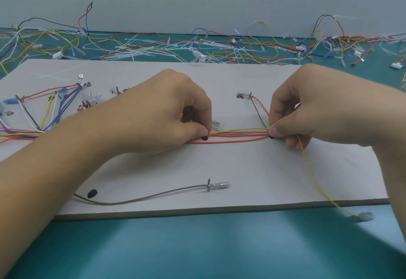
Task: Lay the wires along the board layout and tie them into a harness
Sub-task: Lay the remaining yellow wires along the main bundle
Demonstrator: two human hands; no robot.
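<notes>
Wires, mostly red with a yellow and a darker strand among them, run in a loose bundle across the middle of the board, stretched between the two hands. The left hand has its fingers curled and pinches the bundle between thumb and forefinger, right beside a black mark. The right hand is curled too and pinches the bundle's other end between thumb and forefinger, just above a second mark. A yellow wire leaves the right hand's fingers, crosses the board's near edge and ends in a clear terminal on the teal table. A red wire and a brown one rise from the right-hand pinch to a clear connector held at a pin. At the board's left end the wires fan out in blue, white, yellow and red to several pins with handwritten labels. Near the front, a grey wire lies apart from the bundle, curving from under the left forearm to a pin with a clear terminal past it; a third black mark sits beside its left end. Behind the board, loose wires and white cable ties are strewn along the wall.
</notes>
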